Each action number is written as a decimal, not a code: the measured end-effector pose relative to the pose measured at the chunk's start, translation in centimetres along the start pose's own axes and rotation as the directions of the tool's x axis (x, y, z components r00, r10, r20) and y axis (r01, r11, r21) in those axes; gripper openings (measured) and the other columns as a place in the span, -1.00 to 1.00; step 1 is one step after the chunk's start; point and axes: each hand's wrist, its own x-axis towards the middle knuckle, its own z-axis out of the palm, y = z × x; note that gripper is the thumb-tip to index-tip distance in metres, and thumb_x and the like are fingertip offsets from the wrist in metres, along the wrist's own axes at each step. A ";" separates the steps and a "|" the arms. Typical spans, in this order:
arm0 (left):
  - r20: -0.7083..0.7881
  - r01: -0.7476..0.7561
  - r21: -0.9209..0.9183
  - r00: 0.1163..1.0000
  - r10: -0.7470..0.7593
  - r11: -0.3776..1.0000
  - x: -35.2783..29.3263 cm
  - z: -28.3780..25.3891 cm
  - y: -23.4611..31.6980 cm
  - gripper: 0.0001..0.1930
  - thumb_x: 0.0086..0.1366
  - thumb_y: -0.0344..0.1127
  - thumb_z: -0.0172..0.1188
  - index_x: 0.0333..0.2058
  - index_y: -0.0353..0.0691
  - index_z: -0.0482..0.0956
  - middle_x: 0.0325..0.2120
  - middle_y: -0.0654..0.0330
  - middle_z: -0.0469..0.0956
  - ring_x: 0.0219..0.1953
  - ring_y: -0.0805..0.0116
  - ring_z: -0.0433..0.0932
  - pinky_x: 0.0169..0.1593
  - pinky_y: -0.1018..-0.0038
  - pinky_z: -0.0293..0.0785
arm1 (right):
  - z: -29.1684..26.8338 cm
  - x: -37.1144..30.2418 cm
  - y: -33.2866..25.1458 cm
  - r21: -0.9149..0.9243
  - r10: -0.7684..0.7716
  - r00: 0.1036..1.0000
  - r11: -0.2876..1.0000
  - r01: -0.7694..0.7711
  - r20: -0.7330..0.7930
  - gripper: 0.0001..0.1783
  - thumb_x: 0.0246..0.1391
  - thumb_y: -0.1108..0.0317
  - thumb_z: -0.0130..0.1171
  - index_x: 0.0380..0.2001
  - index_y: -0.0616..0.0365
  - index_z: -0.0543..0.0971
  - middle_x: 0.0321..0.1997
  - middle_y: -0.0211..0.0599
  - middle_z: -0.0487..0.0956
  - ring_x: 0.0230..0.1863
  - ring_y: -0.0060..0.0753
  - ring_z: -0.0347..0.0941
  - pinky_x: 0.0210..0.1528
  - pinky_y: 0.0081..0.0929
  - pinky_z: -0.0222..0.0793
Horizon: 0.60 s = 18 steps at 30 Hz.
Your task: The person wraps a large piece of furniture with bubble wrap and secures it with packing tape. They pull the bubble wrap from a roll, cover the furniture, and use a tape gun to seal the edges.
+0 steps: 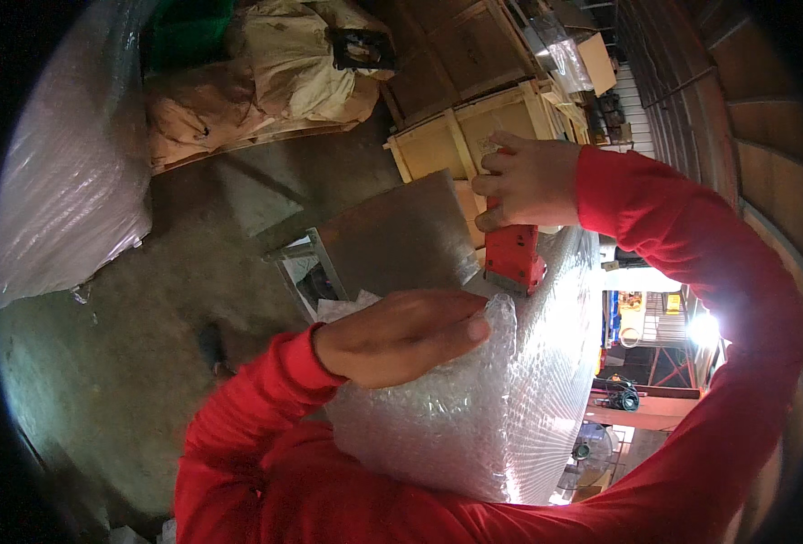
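The left hand [401, 335] presses flat on soft, light bubble wrap [474, 408], best held at its edge, while the right hand [528, 181] grips a red tool [512, 256].

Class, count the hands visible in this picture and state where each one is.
2. The left hand lies flat on the bubble wrap. The right hand grips a red tool at the wrap's upper edge. No other hands show.

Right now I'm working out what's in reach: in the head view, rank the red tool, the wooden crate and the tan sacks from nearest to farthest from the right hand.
1. Red tool: gripped in the right hand.
2. Wooden crate: just behind and left of that hand.
3. Tan sacks: far upper left, on the floor pile.
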 end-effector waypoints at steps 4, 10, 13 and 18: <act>-0.069 -0.095 0.143 0.992 0.106 0.985 0.9 -0.4 1.0 -0.45 0.53 0.10 -0.19 -0.22 -0.39 0.45 -0.38 -0.17 0.49 -0.27 -0.19 0.51 -0.10 0.06 0.41 | -1.2 -1.0 0.2 0.006 0.017 0.998 1.000 -0.017 -0.064 -0.66 -0.04 0.22 0.29 -0.12 -0.40 0.65 0.06 -0.45 0.50 0.17 -0.29 0.43 0.26 0.02 0.28; -0.205 -0.199 0.270 0.944 0.258 0.942 1.8 1.2 1.0 -0.44 0.50 0.14 -0.14 -0.17 -0.37 0.47 -0.35 -0.17 0.52 -0.24 -0.22 0.54 -0.08 0.05 0.44 | -3.6 -1.0 0.2 -0.164 -0.011 0.985 0.986 -0.018 -0.170 -0.73 -0.01 0.18 0.26 -0.18 -0.40 0.66 0.00 -0.53 0.52 0.10 -0.37 0.44 0.13 -0.16 0.30; -0.150 -0.243 0.321 0.941 0.303 0.915 1.7 1.3 0.3 -0.43 0.48 0.16 -0.11 -0.12 -0.36 0.49 -0.30 -0.18 0.53 -0.19 -0.16 0.56 -0.08 0.07 0.47 | -5.0 0.2 0.2 -0.242 -0.070 0.985 0.970 0.030 -0.159 -0.80 0.00 0.18 0.24 -0.25 -0.40 0.66 -0.05 -0.57 0.55 0.09 -0.40 0.45 0.12 -0.26 0.27; -0.192 -0.381 0.518 0.821 0.538 0.766 2.3 1.6 -1.1 -0.38 0.46 0.23 -0.11 -0.31 -0.33 0.52 -0.34 -0.13 0.56 -0.23 -0.05 0.61 -0.19 0.10 0.50 | -7.1 1.7 0.7 -0.310 -0.079 0.997 0.947 0.081 0.019 -0.66 -0.05 0.24 0.25 -0.15 -0.44 0.66 -0.14 -0.57 0.51 0.04 -0.46 0.42 0.09 -0.41 0.28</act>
